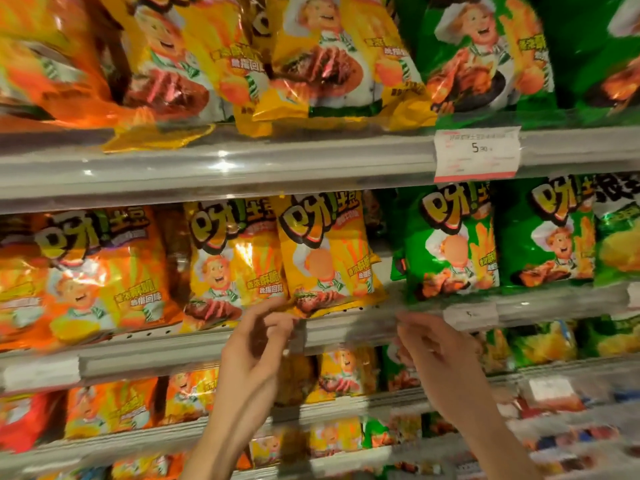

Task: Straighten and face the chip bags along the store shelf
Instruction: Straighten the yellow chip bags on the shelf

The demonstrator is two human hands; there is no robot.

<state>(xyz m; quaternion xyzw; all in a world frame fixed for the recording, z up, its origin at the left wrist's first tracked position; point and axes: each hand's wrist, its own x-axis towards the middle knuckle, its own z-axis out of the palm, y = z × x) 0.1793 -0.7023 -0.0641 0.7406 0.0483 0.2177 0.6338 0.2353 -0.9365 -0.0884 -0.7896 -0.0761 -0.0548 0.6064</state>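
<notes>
The middle shelf (pixel 346 327) runs across the view from 9 o'clock to 3 o'clock, sloping a little upward toward the right. On it stand chip bags with their printed fronts toward the camera and their long axes running top to bottom.

An orange bag (pixel 86 271) sits at 9 o'clock, leaning with its top tipped toward 11 o'clock. Beside it a yellow bag (pixel 228 261) stands nearly upright. The next yellow bag (pixel 325 254), near the centre, is tilted, its top toward 11 o'clock and its bottom corner toward 5 o'clock, overhanging the shelf lip. A gap separates it from 2 green bags, one (pixel 450 240) at 2 o'clock and another (pixel 547 233) farther toward 3 o'clock, both close to upright.

The left hand (pixel 256 348) reaches up from 6 o'clock; its thumb and fingers are curled loosely with a gap between them, tips just under the bottom edges of the 2 yellow bags, gripping nothing that can be made out. The right hand (pixel 440 355) rises from 5 o'clock, blurred, fingers partly spread near the shelf lip below the first green bag; whether it touches anything cannot be told.

A white price tag (pixel 477 152) hangs on the upper shelf rail at 1 o'clock.
</notes>
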